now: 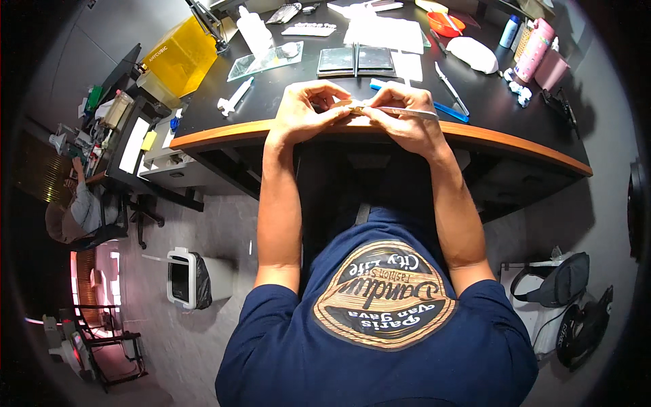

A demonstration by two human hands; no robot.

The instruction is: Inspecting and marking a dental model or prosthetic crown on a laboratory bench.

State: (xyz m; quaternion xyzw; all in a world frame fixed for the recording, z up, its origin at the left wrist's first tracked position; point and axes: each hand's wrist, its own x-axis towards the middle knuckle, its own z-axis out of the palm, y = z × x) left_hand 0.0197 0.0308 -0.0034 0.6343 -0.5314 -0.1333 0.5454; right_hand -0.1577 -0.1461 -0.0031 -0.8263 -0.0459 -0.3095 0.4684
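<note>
At the table's front edge, my left hand [303,114] and my right hand [411,126] meet with fingertips close together. Pinched in the left fingers is a small yellowish piece [356,108], too small to name. A slim pale tool with a thin shaft [412,112] lies in my right hand, its tip beside that piece. Just past the right hand, a blue stick-like tool [450,112] rests on the table, partly hidden by the fingers. Beyond both hands stands a dark flat pad [337,61] with upright tweezers-like prongs [356,57] in front of it.
A syringe [235,97], a glass plate [266,61] and a white bottle [255,30] are to the left. On the right lie a knife-like tool [452,88], a white rounded object [472,55], an orange bowl [444,24] and a pink bottle [534,51]. A person [85,210] sits far left.
</note>
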